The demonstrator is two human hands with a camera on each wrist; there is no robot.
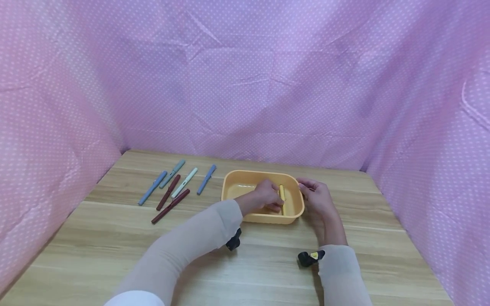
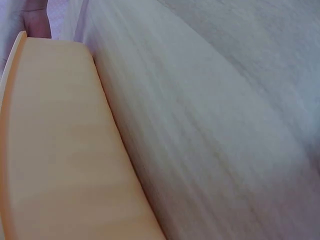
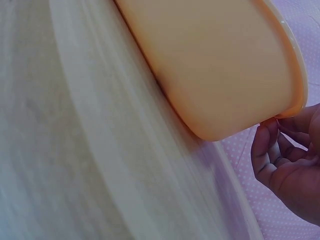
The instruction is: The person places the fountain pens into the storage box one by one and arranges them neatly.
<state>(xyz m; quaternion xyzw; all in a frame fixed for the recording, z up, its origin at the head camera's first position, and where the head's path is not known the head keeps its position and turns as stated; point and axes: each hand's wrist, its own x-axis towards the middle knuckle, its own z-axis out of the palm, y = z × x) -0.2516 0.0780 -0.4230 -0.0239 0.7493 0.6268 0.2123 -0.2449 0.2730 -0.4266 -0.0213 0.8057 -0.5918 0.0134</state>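
We saw the left hand [image 1: 266, 196] touching the yellow pen [image 1: 281, 192] inside the box [image 1: 234, 191]; whether fingers pinched, we couldn't tell. We judged the pen light, stiff, slick, best held mid-barrel. The right hand [image 1: 318, 199] pinched the box's rim.

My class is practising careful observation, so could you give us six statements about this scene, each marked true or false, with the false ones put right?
1. The left hand reaches into the yellow box. True.
2. The right hand is at the box's right end. True.
3. Two dark red pens lie on the table, left of the box. True.
4. The box holds no pen. False: a yellow pen is inside.
5. The tabletop is pink. False: it has a wood grain; pink dotted cloth hangs behind.
6. All pens outside the box are dark red. False: blue pens lie there too.
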